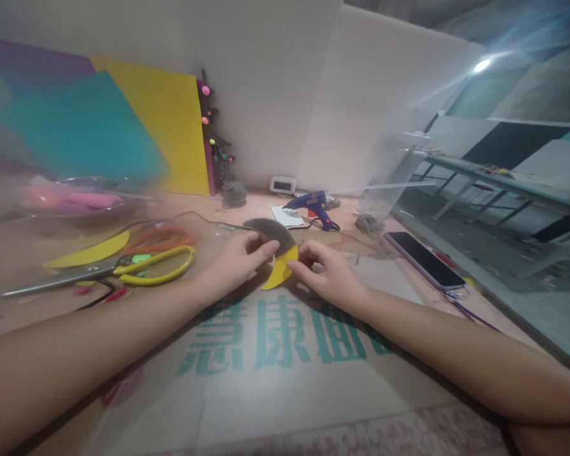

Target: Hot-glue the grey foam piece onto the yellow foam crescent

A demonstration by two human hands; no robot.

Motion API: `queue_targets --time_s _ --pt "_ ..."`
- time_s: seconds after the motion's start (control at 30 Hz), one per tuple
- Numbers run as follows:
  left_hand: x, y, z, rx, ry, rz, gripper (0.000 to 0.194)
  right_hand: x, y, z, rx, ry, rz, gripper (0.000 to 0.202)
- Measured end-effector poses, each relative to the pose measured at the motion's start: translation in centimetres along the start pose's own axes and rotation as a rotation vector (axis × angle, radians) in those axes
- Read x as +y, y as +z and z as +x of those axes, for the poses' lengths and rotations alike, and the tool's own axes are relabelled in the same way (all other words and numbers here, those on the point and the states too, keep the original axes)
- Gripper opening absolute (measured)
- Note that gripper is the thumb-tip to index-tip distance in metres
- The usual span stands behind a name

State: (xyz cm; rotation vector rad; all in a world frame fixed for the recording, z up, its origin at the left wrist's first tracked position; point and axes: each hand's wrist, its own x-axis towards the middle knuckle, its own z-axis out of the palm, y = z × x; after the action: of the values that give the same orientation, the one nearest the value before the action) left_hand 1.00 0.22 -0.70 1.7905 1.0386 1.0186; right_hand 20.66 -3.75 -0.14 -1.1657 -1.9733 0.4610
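A curved crescent piece (281,267), dark grey at its upper part and yellow at its lower part, is held up over the middle of the table. My left hand (240,256) pinches its left inner edge between thumb and fingers. On the other side, my right hand (325,269) has its thumb and fingertips closed on the yellow right edge. Under both forearms lies a pale sheet with green printed characters (280,332). Another yellow curved piece (92,251) rests at the left, beside scissors with yellow handles (159,266).
A blue glue gun (313,206) and a small white clock (282,184) stand at the back. At the right lies a phone (425,259) with a strap. Coloured sheets (171,126) lean at the back left, behind a clear bowl of pink items (92,201).
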Motion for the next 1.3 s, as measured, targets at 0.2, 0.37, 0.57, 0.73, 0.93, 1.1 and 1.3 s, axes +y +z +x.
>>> queue_targets --time_s 0.2,0.37,0.57,0.73,0.93,1.1,1.3 --pt "0.1 -0.2 -0.1 -0.100 0.016 -0.136 0.039 1.0 -0.2 -0.1 0.177 -0.124 -0.127 0.014" --pt "0.4 -0.1 -0.1 -0.101 0.033 -0.082 0.045 1.7 -0.6 0.0 0.092 -0.366 -0.446 0.011" --pt "0.6 -0.1 0.1 -0.015 -0.027 -0.040 0.029 0.9 -0.5 -0.3 0.039 -0.444 -0.535 0.012" --pt "1.2 -0.4 -0.1 0.063 -0.018 0.034 0.032 -0.1 -1.7 -0.1 0.105 -0.517 -0.566 0.021" --pt "0.6 -0.3 0.1 0.133 -0.005 -0.107 0.030 -0.9 -5.4 1.3 -0.078 -0.157 -0.768 0.041" --pt "-0.5 -0.1 0.6 0.169 -0.050 -0.288 0.032 0.2 -7.1 1.8 -0.353 0.053 -0.700 0.038" --pt "-1.2 -0.1 1.3 0.219 -0.102 -0.391 0.032 -1.8 -6.0 1.0 -0.442 0.021 -0.565 0.020"
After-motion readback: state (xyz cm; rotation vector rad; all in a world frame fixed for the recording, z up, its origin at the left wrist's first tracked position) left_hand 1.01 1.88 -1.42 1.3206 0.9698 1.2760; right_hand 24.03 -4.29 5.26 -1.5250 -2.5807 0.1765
